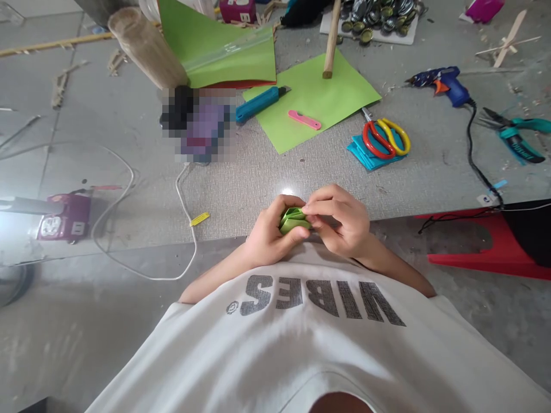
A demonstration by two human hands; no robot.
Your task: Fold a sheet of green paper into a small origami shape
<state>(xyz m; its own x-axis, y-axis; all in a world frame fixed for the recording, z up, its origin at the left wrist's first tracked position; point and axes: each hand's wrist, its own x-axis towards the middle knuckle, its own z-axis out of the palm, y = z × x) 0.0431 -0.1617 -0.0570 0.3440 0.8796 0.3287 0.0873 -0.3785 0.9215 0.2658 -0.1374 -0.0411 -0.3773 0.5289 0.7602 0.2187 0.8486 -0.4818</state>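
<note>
A small folded piece of green paper is held close to my chest, at the near edge of the table. My left hand is wrapped round it from the left, thumb along its lower side. From the right, my right hand pinches its right end between thumb and fingers. The fingers hide part of the folds. Beyond my hands a flat green sheet lies on the table, with a pink folding knife and the tip of a teal utility knife on it.
Scissors rest on folded blue paper to the right. Farther right are a blue glue gun with its cord and teal-handled pliers. A white cable loops over the left table edge. Bottle caps are piled at the back.
</note>
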